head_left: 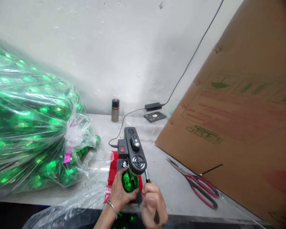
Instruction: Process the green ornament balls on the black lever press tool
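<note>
My left hand is wrapped round a shiny green faceted ball, which sits under the head of a small black bench drill press. Part of the ball is hidden by my fingers and thumb. Closed on the press's lever is my right hand, just right of the ball. Whether a drill bit touches the ball cannot be seen. A red cloth lies under the press's base.
A clear bag of green balls fills the left. Large scissors lie on the right, before a leaning cardboard box. Behind stand a small bottle, a power adapter and a phone. A cable runs up the wall.
</note>
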A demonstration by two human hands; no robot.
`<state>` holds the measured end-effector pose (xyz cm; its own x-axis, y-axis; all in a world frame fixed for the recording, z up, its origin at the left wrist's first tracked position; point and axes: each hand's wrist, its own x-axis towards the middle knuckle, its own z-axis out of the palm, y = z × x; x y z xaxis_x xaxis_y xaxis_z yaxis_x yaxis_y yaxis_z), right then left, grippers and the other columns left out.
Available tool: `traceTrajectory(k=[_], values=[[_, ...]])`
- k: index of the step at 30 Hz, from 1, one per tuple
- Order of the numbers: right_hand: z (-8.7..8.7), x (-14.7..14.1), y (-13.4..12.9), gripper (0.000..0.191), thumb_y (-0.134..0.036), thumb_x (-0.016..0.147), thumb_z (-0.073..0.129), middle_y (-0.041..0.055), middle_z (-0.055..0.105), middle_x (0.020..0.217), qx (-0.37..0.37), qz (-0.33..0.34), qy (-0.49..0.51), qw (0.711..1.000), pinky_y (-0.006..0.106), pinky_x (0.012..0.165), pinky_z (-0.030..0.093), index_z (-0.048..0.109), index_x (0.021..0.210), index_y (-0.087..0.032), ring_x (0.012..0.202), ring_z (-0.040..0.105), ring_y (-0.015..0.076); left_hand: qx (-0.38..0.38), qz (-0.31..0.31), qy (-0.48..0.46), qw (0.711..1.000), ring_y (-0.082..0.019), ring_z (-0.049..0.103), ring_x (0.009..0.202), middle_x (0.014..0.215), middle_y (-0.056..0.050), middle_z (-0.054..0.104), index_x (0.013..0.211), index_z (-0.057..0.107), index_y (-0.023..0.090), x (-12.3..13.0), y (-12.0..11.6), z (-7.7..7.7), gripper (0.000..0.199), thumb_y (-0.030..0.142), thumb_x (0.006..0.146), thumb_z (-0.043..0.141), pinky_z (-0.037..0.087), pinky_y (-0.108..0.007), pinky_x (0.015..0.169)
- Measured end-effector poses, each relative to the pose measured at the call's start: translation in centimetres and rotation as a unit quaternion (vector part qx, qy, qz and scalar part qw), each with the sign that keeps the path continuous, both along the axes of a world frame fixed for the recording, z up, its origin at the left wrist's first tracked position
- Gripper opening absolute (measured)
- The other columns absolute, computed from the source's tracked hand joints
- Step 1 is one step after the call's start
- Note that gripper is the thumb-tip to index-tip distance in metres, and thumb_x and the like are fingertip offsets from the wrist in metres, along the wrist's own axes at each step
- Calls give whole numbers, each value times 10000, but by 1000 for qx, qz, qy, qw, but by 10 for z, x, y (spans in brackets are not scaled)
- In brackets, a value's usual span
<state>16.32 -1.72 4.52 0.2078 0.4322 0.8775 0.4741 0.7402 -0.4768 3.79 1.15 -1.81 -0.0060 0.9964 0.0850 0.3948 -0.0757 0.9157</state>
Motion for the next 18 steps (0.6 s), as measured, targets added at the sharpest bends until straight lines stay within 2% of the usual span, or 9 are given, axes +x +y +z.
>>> traceTrajectory(k=[2,4,7,8,10,12,15,17,18], values=[[-3,2,1,342,-177,1082,397,-18,586,728,9,10,-15,1000,295,675,498,520,765,-219,630,565,122,3,0,-2,1000,-370,735,1161,1200,-157,749,1319,609,150,0,0,0,745,369,642,831,586,-584,1052],[6,3,0,345,-168,1079,395,-14,574,724,11,18,-21,1000,278,642,480,505,755,-216,634,548,118,6,2,-7,1000,-370,732,1169,1214,-155,746,1323,605,154,0,0,0,751,367,639,831,579,-589,1061],[41,3,0,323,-86,1054,395,-15,540,710,-15,20,-5,1000,256,588,435,489,774,-217,631,530,113,5,5,-16,1000,-367,722,1187,1233,-150,739,1319,598,163,2,2,1,752,341,627,831,565,-594,1081],[55,1,0,315,-71,1047,422,-20,534,704,-56,24,6,998,244,566,414,499,777,-215,619,528,105,5,4,-20,1000,-364,717,1197,1242,-148,737,1319,596,166,2,4,1,748,331,628,829,558,-593,1092],[80,-1,1,327,-74,1049,445,-34,511,673,-78,26,28,996,232,546,395,500,760,-214,586,513,93,5,0,-31,1000,-358,713,1210,1257,-142,736,1326,593,175,1,5,0,749,311,629,831,550,-588,1109],[96,-3,2,349,-86,1058,447,-39,492,652,-82,24,40,996,228,539,393,495,737,-214,571,503,90,5,-4,-42,999,-359,714,1222,1285,-142,733,1341,590,182,-3,2,-4,767,313,631,848,554,-582,1116],[97,-1,0,338,-93,1055,453,-28,508,659,-79,24,37,996,232,538,411,509,744,-212,578,518,100,29,34,-41,998,-383,699,1280,1365,-159,712,1357,598,203,-14,-24,-19,769,371,661,881,560,-588,1128],[90,2,-2,313,-92,1049,454,-23,521,666,-73,30,22,997,232,526,408,520,768,-211,567,517,100,62,70,-15,995,-406,676,1327,1393,-172,708,1357,626,233,-22,-54,-32,740,413,691,893,551,-588,1147],[86,3,-3,301,-92,1047,454,-23,525,667,-71,31,14,997,232,515,398,523,780,-212,554,508,97,74,67,8,995,-418,685,1315,1355,-169,733,1338,656,257,-25,-70,-38,728,425,677,913,565,-577,1135]])
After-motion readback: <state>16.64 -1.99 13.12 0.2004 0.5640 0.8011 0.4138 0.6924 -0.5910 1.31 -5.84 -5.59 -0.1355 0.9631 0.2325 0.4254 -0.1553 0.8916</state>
